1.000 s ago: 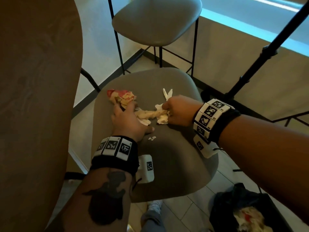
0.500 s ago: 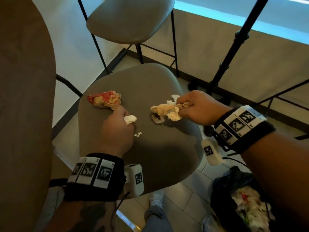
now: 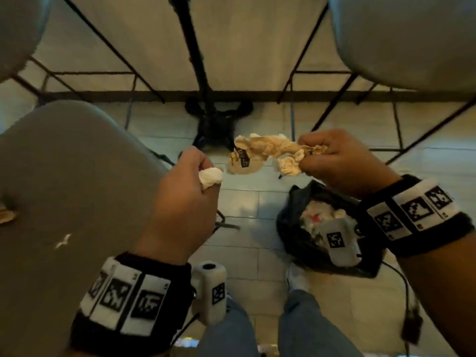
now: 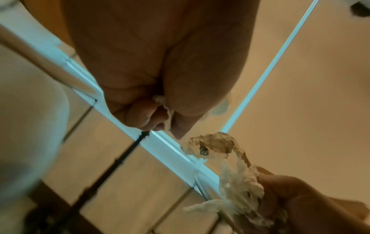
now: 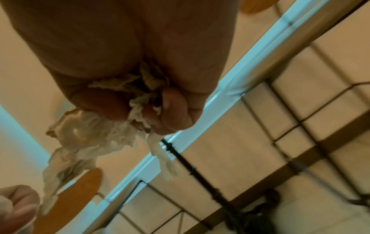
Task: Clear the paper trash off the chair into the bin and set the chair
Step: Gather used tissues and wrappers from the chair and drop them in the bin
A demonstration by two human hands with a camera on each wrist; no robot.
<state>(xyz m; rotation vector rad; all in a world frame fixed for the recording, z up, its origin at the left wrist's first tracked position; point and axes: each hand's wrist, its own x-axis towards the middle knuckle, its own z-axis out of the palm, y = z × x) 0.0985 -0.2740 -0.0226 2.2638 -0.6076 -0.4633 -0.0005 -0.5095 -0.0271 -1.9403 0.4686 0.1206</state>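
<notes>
A pale tiled floor [image 3: 247, 210] lay below, crossed by black chair legs. The left hand [image 3: 185, 199] was curled round a small white tissue wad [image 3: 210, 177], just off the grey chair [image 3: 77, 181] seat's right edge. The right hand [image 3: 342, 161] gripped crumpled brown-and-white paper [image 3: 268, 150], held above the black-bagged bin [image 3: 291, 228] on the floor. A white scrap [image 3: 63, 240] lay on the seat, another wrapper [image 3: 6, 215] at its left edge.

Crumpled paper [image 5: 90, 142] bunched in curled right hand [image 5: 124, 66], tail dangling below.
</notes>
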